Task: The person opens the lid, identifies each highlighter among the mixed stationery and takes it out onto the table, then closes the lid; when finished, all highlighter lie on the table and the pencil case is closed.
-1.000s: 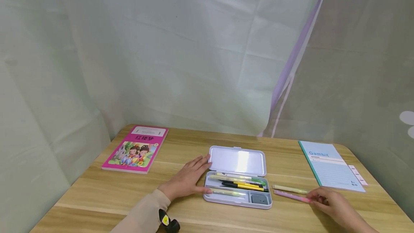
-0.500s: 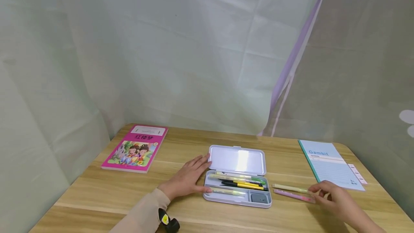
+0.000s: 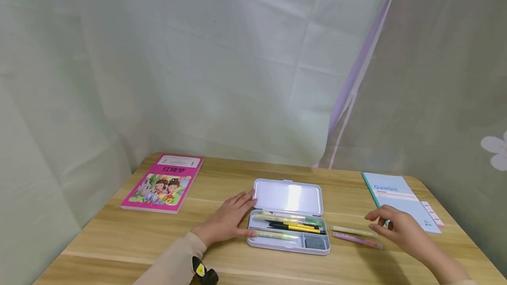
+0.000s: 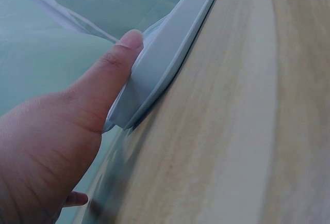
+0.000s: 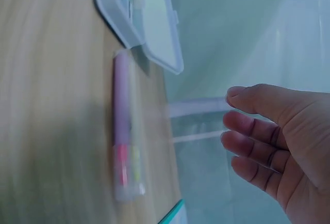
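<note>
A white pencil case [image 3: 269, 245] lies open on the table, its lid [image 3: 273, 195] folded back. Inside are several pens, black and yellow pens [image 3: 303, 228] among them, and a dark grey eraser [image 3: 315, 243]. My left hand [image 3: 226, 222] rests at the case's left side with fingers spread; in the left wrist view its thumb [image 4: 111, 66] touches the case wall [image 4: 154, 69]. Right of the case lie a pale yellow pen [image 3: 352, 231] and a purple-pink pen [image 5: 121, 100], side by side. My right hand [image 3: 398, 228] hovers above their right ends, fingers loosely bent, holding nothing.
A pink book [image 3: 162, 184] lies at the back left of the wooden table [image 3: 222, 175]. At the right are a light blue notebook [image 3: 396, 197] and a pale card [image 3: 432, 213] partly beneath it. A hanging cloth [image 3: 237, 78] closes off the back.
My right hand has let go of the pens and risen off them, while they stay on the table. The left hand keeps its place at the case.
</note>
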`<action>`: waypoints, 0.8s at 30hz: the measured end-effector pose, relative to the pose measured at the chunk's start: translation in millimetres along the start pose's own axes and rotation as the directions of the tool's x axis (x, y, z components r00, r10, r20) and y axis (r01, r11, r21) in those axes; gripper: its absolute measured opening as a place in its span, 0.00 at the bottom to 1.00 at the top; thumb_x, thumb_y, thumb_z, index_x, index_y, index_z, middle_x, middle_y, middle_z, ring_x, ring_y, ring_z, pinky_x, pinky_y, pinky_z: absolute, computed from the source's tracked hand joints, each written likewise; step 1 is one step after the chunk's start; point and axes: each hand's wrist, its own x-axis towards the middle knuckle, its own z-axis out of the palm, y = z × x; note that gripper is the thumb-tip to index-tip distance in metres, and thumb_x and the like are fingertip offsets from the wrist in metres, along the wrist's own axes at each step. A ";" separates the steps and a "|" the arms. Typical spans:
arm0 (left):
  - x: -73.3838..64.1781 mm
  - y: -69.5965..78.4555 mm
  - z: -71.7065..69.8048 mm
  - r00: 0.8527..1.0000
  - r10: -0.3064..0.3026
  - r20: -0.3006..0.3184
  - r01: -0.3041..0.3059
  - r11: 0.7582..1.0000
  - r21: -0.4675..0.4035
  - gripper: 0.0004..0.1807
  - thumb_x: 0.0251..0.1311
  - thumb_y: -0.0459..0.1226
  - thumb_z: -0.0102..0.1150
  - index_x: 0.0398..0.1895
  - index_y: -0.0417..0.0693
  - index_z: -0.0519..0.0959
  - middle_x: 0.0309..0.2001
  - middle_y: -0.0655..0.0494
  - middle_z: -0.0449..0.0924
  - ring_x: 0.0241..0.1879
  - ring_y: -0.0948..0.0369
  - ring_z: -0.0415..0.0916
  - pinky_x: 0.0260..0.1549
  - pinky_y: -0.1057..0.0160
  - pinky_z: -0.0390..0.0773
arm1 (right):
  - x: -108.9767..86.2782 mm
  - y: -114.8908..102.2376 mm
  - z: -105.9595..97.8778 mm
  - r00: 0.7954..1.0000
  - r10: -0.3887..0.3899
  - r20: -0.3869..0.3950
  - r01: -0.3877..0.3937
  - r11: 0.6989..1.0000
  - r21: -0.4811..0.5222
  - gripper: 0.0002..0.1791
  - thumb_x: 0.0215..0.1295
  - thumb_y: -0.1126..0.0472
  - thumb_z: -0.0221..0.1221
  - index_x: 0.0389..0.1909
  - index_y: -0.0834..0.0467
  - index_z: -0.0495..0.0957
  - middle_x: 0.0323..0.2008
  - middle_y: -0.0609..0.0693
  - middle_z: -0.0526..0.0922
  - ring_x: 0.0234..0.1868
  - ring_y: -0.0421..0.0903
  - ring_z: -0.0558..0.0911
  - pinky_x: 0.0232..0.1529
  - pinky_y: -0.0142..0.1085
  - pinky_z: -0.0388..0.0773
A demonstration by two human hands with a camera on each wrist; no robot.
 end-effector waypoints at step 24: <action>-0.2 -0.1 0.9 1.000 -0.005 0.002 0.005 1.000 -0.007 0.50 0.53 0.66 0.56 0.73 0.48 0.58 0.77 0.50 0.47 0.74 0.44 0.49 0.71 0.43 0.56 | 49.2 -34.7 38.8 0.996 -0.016 0.084 0.009 0.996 0.084 0.08 0.56 0.67 0.66 0.36 0.54 0.82 0.33 0.44 0.82 0.30 0.25 0.71 0.23 0.25 0.72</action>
